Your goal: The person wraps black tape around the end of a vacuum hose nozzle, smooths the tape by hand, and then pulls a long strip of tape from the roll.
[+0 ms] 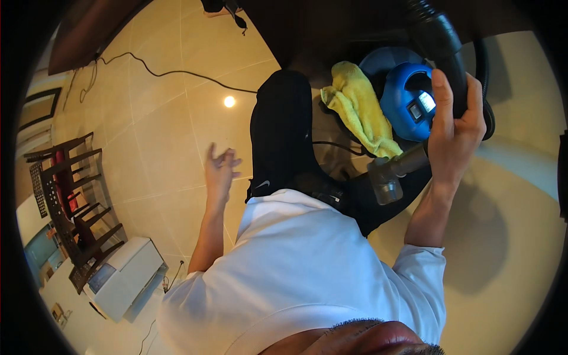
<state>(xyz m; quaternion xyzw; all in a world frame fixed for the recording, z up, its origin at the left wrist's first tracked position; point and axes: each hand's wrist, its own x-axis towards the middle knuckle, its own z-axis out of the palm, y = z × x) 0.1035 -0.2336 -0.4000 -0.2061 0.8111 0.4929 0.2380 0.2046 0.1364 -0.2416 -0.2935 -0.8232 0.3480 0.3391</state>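
Note:
My right hand point(451, 136) is closed around the black handle of a vacuum hose point(442, 47), with the thumb and fingers on either side of it. A translucent grey nozzle point(387, 180) sticks out below that hand, over my leg. Just left of the hand stands a blue vacuum cleaner point(395, 106) with a rounded top handle. A yellow cloth point(358, 106) is draped beside it, close to my knee. Out to the left, my left hand point(220, 170) hangs in the air, fingers loosely bent and apart, holding nothing.
A thin black cable point(160, 74) runs across the tiled floor point(160, 130) toward my knee. Dark furniture point(343, 23) stands in front of me. At the left are a dark slatted rack point(89, 195) and a white box-shaped unit point(127, 269).

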